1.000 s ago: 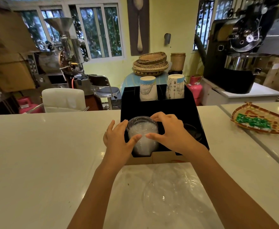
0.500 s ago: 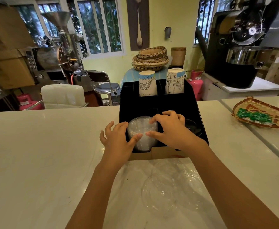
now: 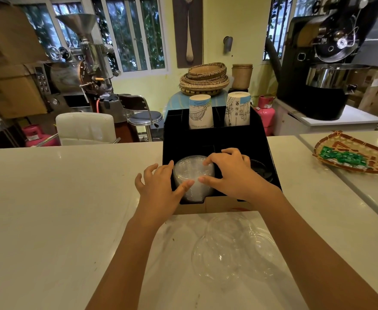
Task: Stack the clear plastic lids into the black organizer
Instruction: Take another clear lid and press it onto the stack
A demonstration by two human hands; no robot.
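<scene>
A stack of clear plastic lids [image 3: 191,175] sits low in the front left compartment of the black organizer [image 3: 259,139] on the white counter. My left hand [image 3: 159,186] touches the stack's left side, thumb on its front. My right hand [image 3: 230,173] rests on the stack's right side, with fingertips on top and thumb at the front. Several loose clear lids [image 3: 232,249] lie on the counter in front of the organizer, between my forearms.
Two paper cup stacks [image 3: 200,111] [image 3: 237,109] stand in the organizer's back compartments. Black lids [image 3: 260,170] fill the front right compartment. A woven tray with green packets [image 3: 351,155] lies on the counter at right. Chairs and roasting machines stand behind the counter.
The lid stack has gone down into the front left compartment, with both hands following it. It stood taller above the rim before.
</scene>
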